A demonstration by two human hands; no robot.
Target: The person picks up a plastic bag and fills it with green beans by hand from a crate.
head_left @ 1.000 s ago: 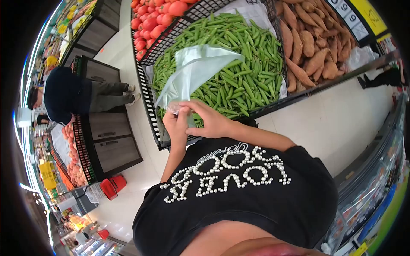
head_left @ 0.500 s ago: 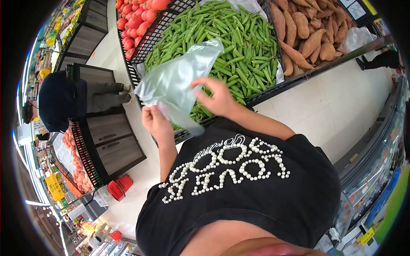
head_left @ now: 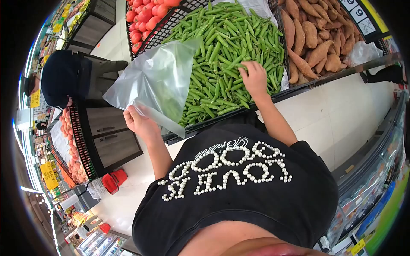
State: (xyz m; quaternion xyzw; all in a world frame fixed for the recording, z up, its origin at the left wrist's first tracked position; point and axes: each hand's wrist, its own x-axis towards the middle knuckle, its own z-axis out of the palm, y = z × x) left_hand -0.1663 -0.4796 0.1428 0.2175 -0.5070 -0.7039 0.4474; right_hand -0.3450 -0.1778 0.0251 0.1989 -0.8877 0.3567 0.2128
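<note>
A thin clear plastic bag [head_left: 156,79] hangs spread out from my left hand [head_left: 141,123], whose thumb and fingers pinch its lower left edge. The bag partly covers the left side of a black crate heaped with green pea pods [head_left: 222,55]. Over the right part of the heap is my right hand [head_left: 255,81], its fingers bent and slightly apart, the tips at the pods. No pod shows clearly between them.
Red tomatoes [head_left: 147,17] fill a crate at the upper left, and sweet potatoes [head_left: 318,38] lie to the right beside a crumpled plastic bag [head_left: 363,55]. A person in dark clothes [head_left: 64,79] stands at the left by another produce stand. A red basket [head_left: 114,181] is at the lower left.
My right hand has moved away from the bag, to the right over the pea pods. My left hand has shifted left and down with the bag, which now hangs more spread out.
</note>
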